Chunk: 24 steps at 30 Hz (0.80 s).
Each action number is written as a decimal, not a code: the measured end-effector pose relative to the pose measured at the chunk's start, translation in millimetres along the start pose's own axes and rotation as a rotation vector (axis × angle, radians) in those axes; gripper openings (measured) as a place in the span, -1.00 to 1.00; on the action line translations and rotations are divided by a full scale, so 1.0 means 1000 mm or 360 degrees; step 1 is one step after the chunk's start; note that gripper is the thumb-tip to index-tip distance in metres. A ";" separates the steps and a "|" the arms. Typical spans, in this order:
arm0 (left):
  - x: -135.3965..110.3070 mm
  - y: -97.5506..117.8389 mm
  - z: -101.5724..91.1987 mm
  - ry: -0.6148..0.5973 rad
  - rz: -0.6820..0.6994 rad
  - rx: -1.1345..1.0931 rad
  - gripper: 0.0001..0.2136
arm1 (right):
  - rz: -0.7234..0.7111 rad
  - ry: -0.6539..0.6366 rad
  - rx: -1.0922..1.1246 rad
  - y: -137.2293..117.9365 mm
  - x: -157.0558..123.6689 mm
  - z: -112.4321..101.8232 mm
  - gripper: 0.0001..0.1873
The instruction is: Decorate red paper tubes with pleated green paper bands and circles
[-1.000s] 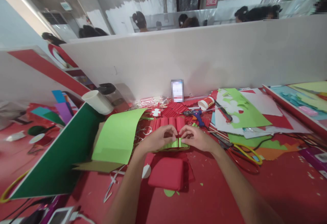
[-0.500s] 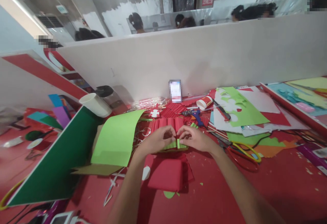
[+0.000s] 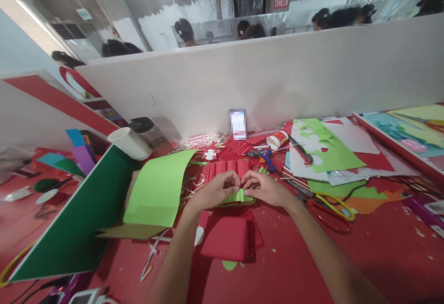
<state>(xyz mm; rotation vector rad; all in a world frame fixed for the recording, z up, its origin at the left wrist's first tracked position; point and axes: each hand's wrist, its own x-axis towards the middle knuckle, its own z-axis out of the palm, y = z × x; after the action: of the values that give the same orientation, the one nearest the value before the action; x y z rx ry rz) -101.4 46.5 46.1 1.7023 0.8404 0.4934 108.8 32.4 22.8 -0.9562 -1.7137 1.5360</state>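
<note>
Both my hands meet over a small pleated piece of light green paper in the middle of the red table. My left hand pinches its left part with curled fingers. My right hand pinches its right part, fingertips touching those of the left. Just behind the hands lies a row of red paper rolls. A folded red paper pad lies in front of the hands, between my forearms.
A light green sheet and a dark green board lie to the left, with a white paper cup. A blue glue gun, a glue stick, cut paper sheets and yellow-handled scissors lie to the right. A white partition stands behind; people sit beyond it.
My hands stay on the green pleated paper; the fingertips have drawn slightly closer together. The view has shifted a little.
</note>
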 end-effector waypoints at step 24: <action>-0.004 -0.002 -0.005 0.0073 0.0101 0.0123 -0.93 | -0.0177 0.0015 -0.0411 0.003 0.004 0.006 -0.84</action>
<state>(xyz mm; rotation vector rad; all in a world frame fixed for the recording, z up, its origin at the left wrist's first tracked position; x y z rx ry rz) -108.1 46.6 46.5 1.7987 0.8500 0.5509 101.6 32.7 19.4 -0.9738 -1.9574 1.2585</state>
